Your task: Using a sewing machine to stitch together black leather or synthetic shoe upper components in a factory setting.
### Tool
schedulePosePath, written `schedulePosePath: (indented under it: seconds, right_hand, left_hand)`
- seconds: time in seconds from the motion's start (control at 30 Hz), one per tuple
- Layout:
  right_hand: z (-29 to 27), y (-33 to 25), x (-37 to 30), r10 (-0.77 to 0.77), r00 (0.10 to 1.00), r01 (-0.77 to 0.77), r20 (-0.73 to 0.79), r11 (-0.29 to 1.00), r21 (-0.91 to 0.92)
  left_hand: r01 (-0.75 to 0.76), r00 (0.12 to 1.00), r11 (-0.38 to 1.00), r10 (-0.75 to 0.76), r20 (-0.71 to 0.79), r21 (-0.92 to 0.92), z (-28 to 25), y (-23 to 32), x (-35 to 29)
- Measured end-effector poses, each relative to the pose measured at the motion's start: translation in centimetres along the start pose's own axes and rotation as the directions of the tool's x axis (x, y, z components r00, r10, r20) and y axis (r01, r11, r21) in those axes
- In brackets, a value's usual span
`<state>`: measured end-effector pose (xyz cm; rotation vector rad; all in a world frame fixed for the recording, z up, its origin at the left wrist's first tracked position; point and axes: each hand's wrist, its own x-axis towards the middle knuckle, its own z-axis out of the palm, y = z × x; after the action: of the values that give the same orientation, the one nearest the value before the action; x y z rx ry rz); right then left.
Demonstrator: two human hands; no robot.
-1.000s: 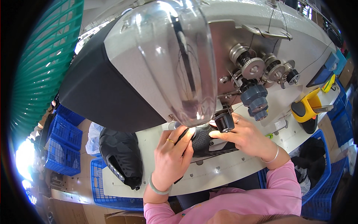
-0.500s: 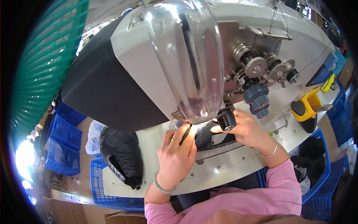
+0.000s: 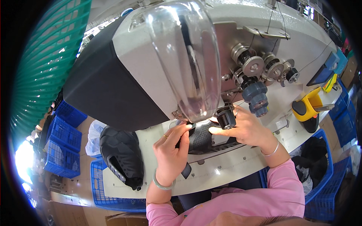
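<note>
A black textured shoe upper (image 3: pixel 200 140) lies under the head of a sewing machine (image 3: pixel 145 79). My left hand (image 3: pixel 171 148) is closed in a pinch on its left edge, thumb against forefinger. From the right, my right hand (image 3: pixel 247 127) grips the same piece, thumb stretched along its top; its other fingers are partly hidden behind a small black machine part (image 3: pixel 226 117). A dark textured flap (image 3: pixel 186 171) shows beside my left wrist. The clear plastic guard (image 3: pixel 184 64) hangs in front of the needle area, which I cannot see.
More black shoe uppers (image 3: pixel 121 156) lie stacked at the left of the white table (image 3: pixel 222 169). A yellow holder (image 3: pixel 312 105) stands at the right. Blue crates (image 3: pixel 64 147) sit on the left, and a blue basket (image 3: pixel 328 165) with black pieces at the right. Thread dials (image 3: pixel 252 66) jut out above my right hand.
My left hand has shifted slightly left and down, its fingers drawn into a tighter pinch. The dark flap beside its wrist has come into sight. My right hand stays on the upper.
</note>
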<state>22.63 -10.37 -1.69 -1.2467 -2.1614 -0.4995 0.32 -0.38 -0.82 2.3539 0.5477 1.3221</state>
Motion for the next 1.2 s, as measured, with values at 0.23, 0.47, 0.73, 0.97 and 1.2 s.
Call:
schedulePosePath:
  seconds: [0.23,0.47,0.73,0.97,1.2]
  right_hand:
    - [0.1,-0.3,0.1,0.021,0.999,-0.021,-0.030,1.000,0.001]
    - [1.0,-0.2,0.0,0.047,0.990,-0.051,-0.133,0.998,-0.028]
    - [1.5,-0.1,0.2,0.046,0.981,-0.063,-0.189,0.994,-0.085]
    - [2.2,-4.7,-0.2,0.152,0.976,-0.179,-0.157,0.969,-0.170]
    - [4.4,-4.2,-0.7,0.215,0.961,-0.239,-0.174,0.962,-0.134]
  left_hand:
    - [-0.159,0.987,0.966,0.152,0.050,0.205,-0.2,0.1,-0.7]
    - [-0.212,0.977,0.927,0.193,0.093,0.308,-0.2,0.2,-0.8]
    - [-0.191,0.982,0.918,0.179,0.068,0.347,0.3,0.4,-0.5]
    - [-0.207,0.978,0.893,0.196,0.070,0.399,0.5,-0.1,-0.7]
    - [-0.002,0.996,0.984,-0.014,0.090,0.180,-0.4,0.3,1.0]
